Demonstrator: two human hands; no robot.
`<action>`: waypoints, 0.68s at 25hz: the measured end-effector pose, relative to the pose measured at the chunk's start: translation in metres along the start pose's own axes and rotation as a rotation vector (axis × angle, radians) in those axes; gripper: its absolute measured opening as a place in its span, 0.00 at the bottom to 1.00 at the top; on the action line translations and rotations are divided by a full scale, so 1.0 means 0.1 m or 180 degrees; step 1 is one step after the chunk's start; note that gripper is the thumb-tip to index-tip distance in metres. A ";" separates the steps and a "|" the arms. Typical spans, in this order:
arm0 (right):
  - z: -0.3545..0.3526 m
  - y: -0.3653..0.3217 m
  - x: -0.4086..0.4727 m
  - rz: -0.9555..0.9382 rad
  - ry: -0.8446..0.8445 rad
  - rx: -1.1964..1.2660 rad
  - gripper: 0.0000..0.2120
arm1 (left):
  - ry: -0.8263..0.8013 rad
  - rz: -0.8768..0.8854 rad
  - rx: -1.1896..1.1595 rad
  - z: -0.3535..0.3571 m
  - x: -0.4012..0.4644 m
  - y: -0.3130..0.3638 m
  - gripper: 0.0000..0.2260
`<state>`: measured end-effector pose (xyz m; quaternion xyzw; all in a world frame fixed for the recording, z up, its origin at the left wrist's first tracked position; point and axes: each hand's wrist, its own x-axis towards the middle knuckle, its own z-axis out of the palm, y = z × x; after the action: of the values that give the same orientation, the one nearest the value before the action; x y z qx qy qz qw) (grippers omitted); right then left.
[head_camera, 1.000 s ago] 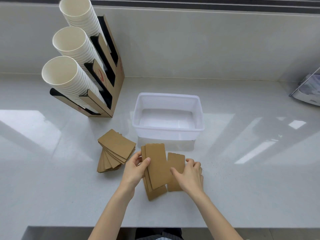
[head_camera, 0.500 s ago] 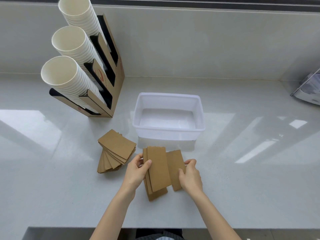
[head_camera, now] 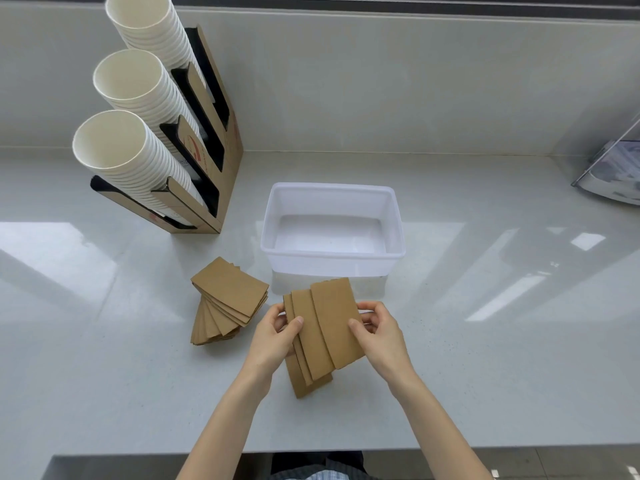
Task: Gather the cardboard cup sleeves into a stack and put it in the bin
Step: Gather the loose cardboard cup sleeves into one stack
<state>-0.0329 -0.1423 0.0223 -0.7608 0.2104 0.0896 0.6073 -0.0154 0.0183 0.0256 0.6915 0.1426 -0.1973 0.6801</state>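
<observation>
Several flat brown cardboard cup sleeves (head_camera: 320, 336) overlap in a small loose stack in front of the white plastic bin (head_camera: 332, 258). My left hand (head_camera: 275, 336) grips the stack's left edge, thumb on top. My right hand (head_camera: 379, 332) holds the top sleeve (head_camera: 337, 322) by its right edge, laid over the others. A second, fanned pile of sleeves (head_camera: 227, 299) lies on the counter to the left, untouched. The bin holds nothing and stands just beyond my hands.
A cardboard dispenser (head_camera: 207, 133) with three tilted stacks of white paper cups (head_camera: 117, 147) stands at the back left. A clear holder (head_camera: 613, 174) sits at the far right edge. The counter's front edge (head_camera: 311, 452) runs below my forearms.
My right hand has picked up the sleeve that lay to the right and brought it leftward onto the stack held by my left hand. The fanned pile has not moved.
</observation>
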 end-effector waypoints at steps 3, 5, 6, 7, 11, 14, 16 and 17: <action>0.08 -0.01 -0.01 -0.0057 -0.0002 -0.0251 0.10 | -0.0078 0.0018 -0.0054 0.01 -0.02 0.03 0.10; 0.14 -0.02 -0.01 -0.0096 -0.0075 -0.0364 0.11 | -0.0097 0.0026 -0.0102 0.00 -0.03 0.03 0.10; 0.17 -0.02 -0.01 -0.0129 -0.0106 -0.0415 0.10 | -0.0088 0.0031 -0.0113 -0.01 -0.04 0.04 0.10; 0.20 -0.02 -0.01 -0.0178 -0.0132 -0.0462 0.10 | -0.0062 0.0046 -0.0106 -0.01 -0.05 0.04 0.10; 0.27 -0.07 0.00 -0.0236 -0.0210 -0.0405 0.06 | 0.0186 0.0234 -0.0076 -0.09 -0.06 0.08 0.11; 0.33 0.00 0.05 -0.0120 -0.0212 -0.0761 0.10 | 0.0389 0.0363 -0.0092 -0.21 -0.09 0.13 0.09; 0.45 0.10 0.09 -0.0040 -0.0411 -0.1524 0.16 | 0.0511 0.0457 -0.0121 -0.31 -0.12 0.15 0.09; 0.52 0.13 0.09 0.0002 -0.0506 -0.1900 0.21 | 0.0563 0.0488 -0.0138 -0.35 -0.14 0.16 0.10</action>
<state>-0.0239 -0.0965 -0.0055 -0.8961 0.1268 0.2070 0.3715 -0.0173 0.0540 0.0461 0.7002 0.1530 -0.0797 0.6928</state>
